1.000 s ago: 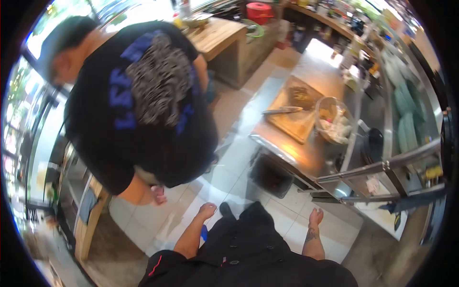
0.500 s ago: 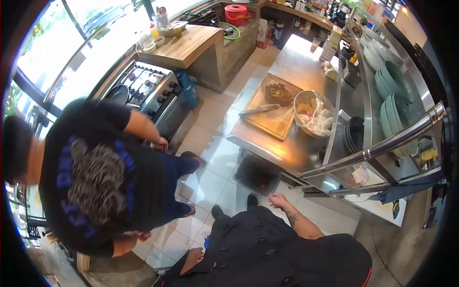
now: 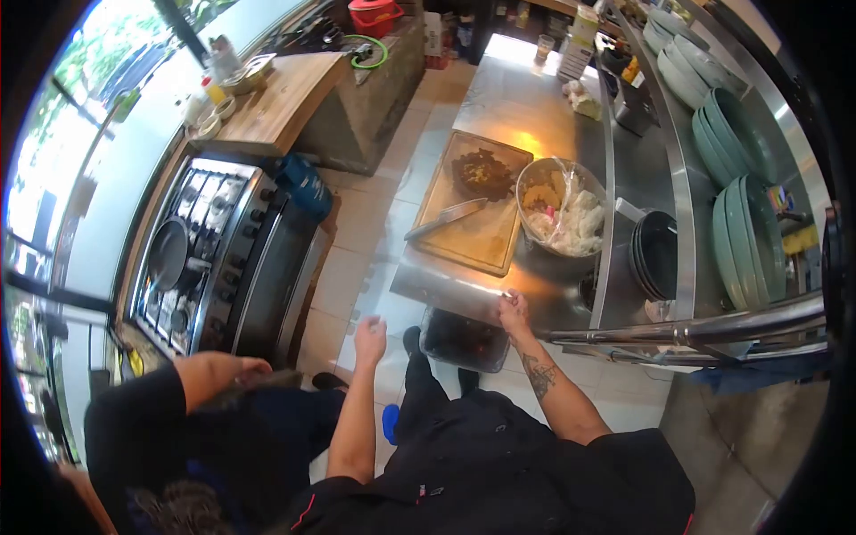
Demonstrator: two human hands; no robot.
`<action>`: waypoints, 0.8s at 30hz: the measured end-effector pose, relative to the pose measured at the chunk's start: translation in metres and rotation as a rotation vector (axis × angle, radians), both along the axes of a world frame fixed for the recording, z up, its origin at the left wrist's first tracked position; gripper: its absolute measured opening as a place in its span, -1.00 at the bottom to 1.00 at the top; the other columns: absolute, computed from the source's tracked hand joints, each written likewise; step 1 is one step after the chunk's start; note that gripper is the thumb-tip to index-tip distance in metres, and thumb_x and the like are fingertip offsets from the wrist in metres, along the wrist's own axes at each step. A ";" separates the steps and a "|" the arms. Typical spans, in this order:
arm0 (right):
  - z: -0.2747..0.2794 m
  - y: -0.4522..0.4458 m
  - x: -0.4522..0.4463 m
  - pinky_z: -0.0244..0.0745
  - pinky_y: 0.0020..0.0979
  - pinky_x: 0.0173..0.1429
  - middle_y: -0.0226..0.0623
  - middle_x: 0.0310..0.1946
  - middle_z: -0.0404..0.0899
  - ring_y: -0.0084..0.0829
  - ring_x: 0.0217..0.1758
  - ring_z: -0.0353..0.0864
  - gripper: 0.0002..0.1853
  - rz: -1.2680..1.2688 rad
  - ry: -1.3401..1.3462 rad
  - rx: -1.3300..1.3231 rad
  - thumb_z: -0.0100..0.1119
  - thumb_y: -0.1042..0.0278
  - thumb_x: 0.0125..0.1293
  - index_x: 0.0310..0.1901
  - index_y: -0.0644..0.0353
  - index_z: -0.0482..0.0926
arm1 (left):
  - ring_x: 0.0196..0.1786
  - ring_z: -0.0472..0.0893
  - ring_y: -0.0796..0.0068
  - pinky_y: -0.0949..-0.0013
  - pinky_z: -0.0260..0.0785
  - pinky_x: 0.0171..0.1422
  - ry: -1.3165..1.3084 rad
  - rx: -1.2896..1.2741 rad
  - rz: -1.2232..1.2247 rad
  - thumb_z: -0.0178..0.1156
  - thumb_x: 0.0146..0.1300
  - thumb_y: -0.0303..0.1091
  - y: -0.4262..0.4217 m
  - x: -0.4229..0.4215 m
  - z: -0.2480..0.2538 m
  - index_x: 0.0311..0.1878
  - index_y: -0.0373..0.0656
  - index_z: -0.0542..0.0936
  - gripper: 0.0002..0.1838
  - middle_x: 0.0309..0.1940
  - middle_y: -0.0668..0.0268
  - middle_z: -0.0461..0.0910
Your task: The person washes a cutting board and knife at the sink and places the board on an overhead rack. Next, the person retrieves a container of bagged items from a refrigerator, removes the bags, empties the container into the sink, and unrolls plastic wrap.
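Observation:
My right hand (image 3: 513, 312) is at the near edge of the steel table (image 3: 446, 290), fingers curled together; whatever they may hold is too small to make out. My left hand (image 3: 370, 339) hangs over the floor left of the table, blurred, its fingers unclear. Ahead on the table lies a wooden cutting board (image 3: 481, 250). A large knife (image 3: 450, 218) rests on it beside a dark brown piece of food (image 3: 481, 174) with yellowish bits. Right of the board stands a bowl (image 3: 524, 223) lined with clear plastic, holding white and orange-brown food.
A black bin (image 3: 464, 339) stands below the table edge. Left is a gas stove (image 3: 223, 223) with a frying pan (image 3: 168, 252); a co-worker (image 3: 223, 437) stands near it. Shelves at right hold green bowls (image 3: 736, 134) and black plates (image 3: 655, 254). A blue gas cylinder (image 3: 303, 187) stands beyond the stove.
My view has turned and come nearer the table. My right hand has moved forward to its edge, and my left hand has swung forward from my side. The co-worker appears lower in view.

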State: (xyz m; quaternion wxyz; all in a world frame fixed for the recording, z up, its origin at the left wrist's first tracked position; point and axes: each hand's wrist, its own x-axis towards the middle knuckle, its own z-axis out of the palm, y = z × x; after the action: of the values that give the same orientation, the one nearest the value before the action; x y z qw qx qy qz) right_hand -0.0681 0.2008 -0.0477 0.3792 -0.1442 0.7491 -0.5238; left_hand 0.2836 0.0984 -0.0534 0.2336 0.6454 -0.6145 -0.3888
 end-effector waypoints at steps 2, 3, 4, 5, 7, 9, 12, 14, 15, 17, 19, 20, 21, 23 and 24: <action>-0.026 -0.023 -0.007 0.53 -0.43 -0.18 -0.34 -0.19 0.63 -0.50 -0.22 0.61 -0.58 -0.117 0.216 -0.003 0.25 0.24 0.35 0.15 0.28 0.51 | 0.15 0.63 -0.04 0.08 0.44 0.28 0.107 -0.023 -0.047 0.23 0.36 -0.11 -0.073 -0.042 0.013 0.16 -0.29 0.59 -0.53 0.08 -0.07 0.64; -0.032 -0.032 -0.010 0.51 -0.41 -0.16 -0.34 -0.20 0.63 -0.49 -0.20 0.61 -0.59 -0.201 0.432 0.001 0.25 0.24 0.35 0.13 0.30 0.52 | 0.17 0.63 -0.04 0.08 0.44 0.29 0.133 -0.051 -0.094 0.24 0.35 -0.09 -0.105 -0.060 0.016 0.18 -0.30 0.58 -0.50 0.12 -0.08 0.63; -0.029 -0.040 -0.016 0.51 -0.41 -0.16 -0.34 -0.20 0.63 -0.49 -0.20 0.61 -0.59 -0.231 0.440 0.009 0.25 0.24 0.35 0.13 0.30 0.52 | 0.17 0.63 -0.04 0.08 0.44 0.29 0.141 -0.047 -0.125 0.24 0.35 -0.09 -0.132 -0.080 0.023 0.18 -0.30 0.58 -0.50 0.12 -0.08 0.63; -0.024 -0.051 -0.025 0.50 -0.39 -0.13 -0.35 -0.21 0.64 -0.49 -0.18 0.60 -0.59 -0.195 0.413 0.124 0.26 0.22 0.34 0.12 0.31 0.54 | 0.18 0.62 -0.03 0.09 0.44 0.29 0.070 -0.054 -0.155 0.24 0.34 -0.08 -0.157 -0.099 0.034 0.20 -0.30 0.57 -0.47 0.14 -0.09 0.62; -0.008 -0.073 -0.033 0.48 -0.38 -0.11 -0.35 -0.22 0.66 -0.49 -0.16 0.59 -0.58 -0.178 0.385 0.248 0.27 0.20 0.33 0.10 0.32 0.57 | 0.20 0.61 -0.03 0.09 0.44 0.30 0.004 -0.055 -0.204 0.24 0.34 -0.06 -0.196 -0.125 0.031 0.22 -0.30 0.56 -0.45 0.16 -0.10 0.60; 0.003 -0.088 -0.033 0.54 -0.28 0.03 -0.12 -0.07 0.74 -0.31 -0.09 0.72 -0.57 -0.214 0.168 0.052 0.30 0.18 0.28 0.08 0.30 0.61 | 0.16 0.63 -0.03 0.07 0.45 0.27 0.041 -0.164 -0.253 0.23 0.33 -0.05 -0.220 -0.148 0.016 0.17 -0.30 0.61 -0.47 0.09 -0.13 0.63; -0.023 -0.104 -0.042 0.56 -0.28 -0.01 -0.16 -0.23 0.76 -0.29 -0.13 0.74 -0.60 -0.177 0.248 0.160 0.36 0.19 0.23 0.00 0.30 0.63 | 0.08 0.65 -0.08 0.05 0.47 0.21 0.099 0.043 -0.426 0.23 0.32 -0.07 -0.231 -0.164 0.028 0.10 -0.29 0.66 -0.52 -0.01 -0.16 0.65; -0.020 -0.103 -0.040 0.56 -0.33 -0.06 -0.23 -0.27 0.74 -0.37 -0.20 0.70 -0.61 -0.188 0.359 0.220 0.39 0.22 0.24 0.00 0.32 0.64 | 0.05 0.65 -0.12 0.04 0.48 0.19 0.026 0.009 -0.445 0.23 0.32 -0.07 -0.230 -0.170 0.035 0.07 -0.28 0.68 -0.54 -0.04 -0.16 0.66; -0.019 -0.101 -0.035 0.55 -0.39 -0.10 -0.30 -0.30 0.72 -0.46 -0.26 0.66 -0.62 -0.172 0.469 0.271 0.41 0.25 0.25 0.01 0.33 0.64 | 0.02 0.65 -0.15 0.03 0.48 0.16 -0.050 -0.034 -0.440 0.23 0.32 -0.07 -0.227 -0.168 0.031 0.04 -0.27 0.69 -0.55 -0.08 -0.17 0.66; -0.018 -0.101 -0.034 0.57 -0.39 -0.08 -0.28 -0.28 0.73 -0.45 -0.23 0.68 -0.60 -0.180 0.441 0.278 0.44 0.27 0.22 0.01 0.33 0.64 | 0.01 0.65 -0.17 0.02 0.49 0.15 -0.032 -0.046 -0.432 0.25 0.29 -0.03 -0.224 -0.162 0.027 0.02 -0.27 0.70 -0.53 -0.08 -0.17 0.66; -0.020 -0.104 -0.038 0.59 -0.38 -0.04 -0.25 -0.22 0.73 -0.43 -0.18 0.69 -0.57 -0.198 0.396 0.275 0.48 0.34 0.15 0.03 0.33 0.62 | 0.00 0.65 -0.19 0.02 0.49 0.13 -0.008 -0.067 -0.411 0.27 0.27 0.02 -0.222 -0.159 0.027 0.01 -0.27 0.70 -0.50 -0.08 -0.16 0.66; -0.018 -0.104 -0.037 0.59 -0.38 -0.04 -0.25 -0.22 0.73 -0.43 -0.18 0.69 -0.57 -0.192 0.397 0.272 0.48 0.34 0.15 0.03 0.33 0.62 | 0.01 0.65 -0.18 0.01 0.49 0.14 -0.036 -0.001 -0.410 0.29 0.24 0.09 -0.222 -0.161 0.043 0.01 -0.33 0.68 -0.41 -0.09 -0.17 0.66; -0.014 -0.104 -0.035 0.59 -0.36 -0.04 -0.22 -0.19 0.71 -0.43 -0.16 0.68 -0.53 -0.199 0.357 0.250 0.50 0.30 0.14 0.03 0.34 0.59 | 0.02 0.65 -0.18 0.00 0.49 0.14 -0.060 0.064 -0.407 0.31 0.20 0.16 -0.224 -0.165 0.054 0.02 -0.38 0.67 -0.32 -0.11 -0.19 0.66; -0.005 -0.103 -0.031 0.58 -0.35 -0.04 -0.19 -0.16 0.70 -0.43 -0.13 0.67 -0.49 -0.191 0.320 0.230 0.51 0.27 0.12 0.04 0.35 0.57 | 0.04 0.65 -0.18 -0.01 0.49 0.14 -0.129 0.113 -0.431 0.32 0.17 0.24 -0.230 -0.173 0.063 0.02 -0.45 0.62 -0.23 -0.11 -0.20 0.66; 0.002 -0.101 -0.027 0.58 -0.35 -0.08 -0.16 -0.19 0.70 -0.40 -0.17 0.68 -0.48 -0.170 0.274 0.249 0.51 0.21 0.13 0.02 0.37 0.56 | 0.05 0.65 -0.19 -0.02 0.50 0.14 -0.203 0.166 -0.463 0.33 0.14 0.31 -0.229 -0.173 0.063 0.03 -0.51 0.58 -0.13 -0.11 -0.21 0.65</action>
State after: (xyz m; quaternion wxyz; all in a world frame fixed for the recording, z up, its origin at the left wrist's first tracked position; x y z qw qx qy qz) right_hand -0.0951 0.0996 -0.0458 0.2430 -0.1022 0.8621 -0.4327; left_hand 0.1108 -0.1305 0.0093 0.0219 0.5404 -0.7320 -0.4143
